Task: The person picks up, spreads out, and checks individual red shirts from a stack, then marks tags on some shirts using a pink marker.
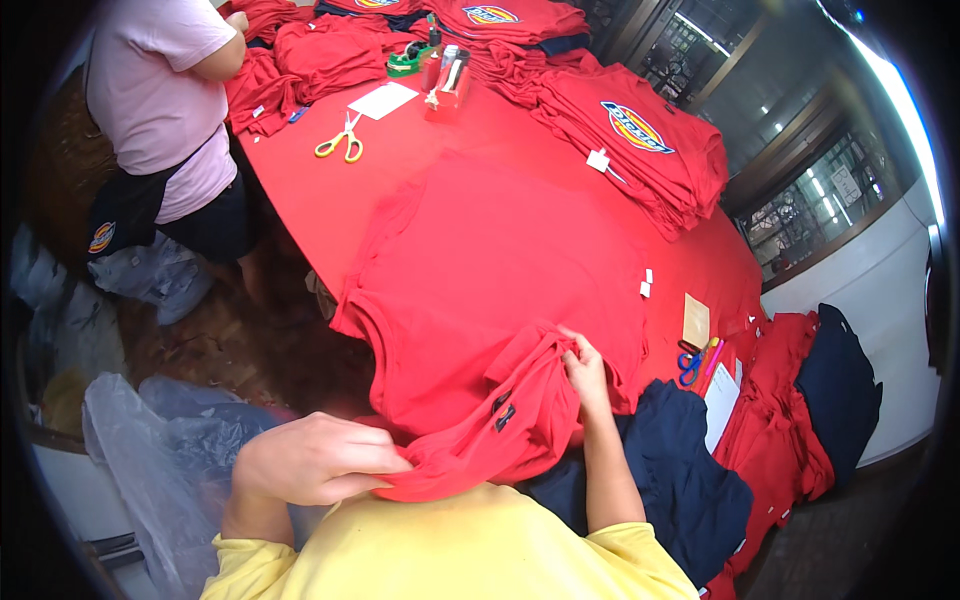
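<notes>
Both hands, left [310, 460] and right [585, 370], fingers clamped on one red T-shirt [490, 270] (two scissors [342, 140] lie about).

Bright, even light; fisheye bends and darkens the rim.

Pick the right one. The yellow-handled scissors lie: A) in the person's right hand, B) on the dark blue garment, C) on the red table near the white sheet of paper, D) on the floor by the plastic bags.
C: the yellow-handled scissors lie open on the red table, just beside the white sheet of paper, far from both hands.
</notes>
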Action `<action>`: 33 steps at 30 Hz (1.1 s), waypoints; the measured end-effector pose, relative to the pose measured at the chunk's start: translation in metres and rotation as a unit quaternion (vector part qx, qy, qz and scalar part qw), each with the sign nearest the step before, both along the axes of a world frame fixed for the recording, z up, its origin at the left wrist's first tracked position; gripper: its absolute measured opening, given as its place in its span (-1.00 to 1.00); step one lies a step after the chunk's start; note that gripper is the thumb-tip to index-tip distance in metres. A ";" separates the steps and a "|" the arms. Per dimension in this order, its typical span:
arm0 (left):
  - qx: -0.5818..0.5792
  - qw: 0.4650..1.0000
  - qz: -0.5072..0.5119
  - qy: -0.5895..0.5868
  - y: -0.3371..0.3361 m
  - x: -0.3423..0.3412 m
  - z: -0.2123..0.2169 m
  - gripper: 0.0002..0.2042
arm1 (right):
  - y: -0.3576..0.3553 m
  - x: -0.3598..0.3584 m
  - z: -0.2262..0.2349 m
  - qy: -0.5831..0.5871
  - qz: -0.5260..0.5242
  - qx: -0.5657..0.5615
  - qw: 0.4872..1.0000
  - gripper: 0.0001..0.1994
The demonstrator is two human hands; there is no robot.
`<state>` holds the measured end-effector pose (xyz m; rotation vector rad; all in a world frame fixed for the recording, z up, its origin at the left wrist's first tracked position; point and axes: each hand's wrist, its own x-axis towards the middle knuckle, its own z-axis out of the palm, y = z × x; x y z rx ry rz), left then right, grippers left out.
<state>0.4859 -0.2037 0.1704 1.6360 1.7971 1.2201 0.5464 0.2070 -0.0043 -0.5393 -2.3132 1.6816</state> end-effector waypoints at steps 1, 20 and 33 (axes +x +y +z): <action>0.013 1.000 0.003 -0.017 -0.014 0.000 -0.006 -0.78 | -0.023 -0.006 0.038 -0.040 -0.001 -0.078 0.996 -0.69; -0.062 0.882 0.465 0.041 -0.137 -0.100 0.017 -0.78 | -0.107 -0.051 0.153 -0.154 0.275 0.046 0.948 -0.49; 0.262 0.903 0.307 0.151 -0.001 -0.252 0.032 -0.72 | -0.205 -0.028 0.067 0.037 -0.006 -0.282 0.959 -0.81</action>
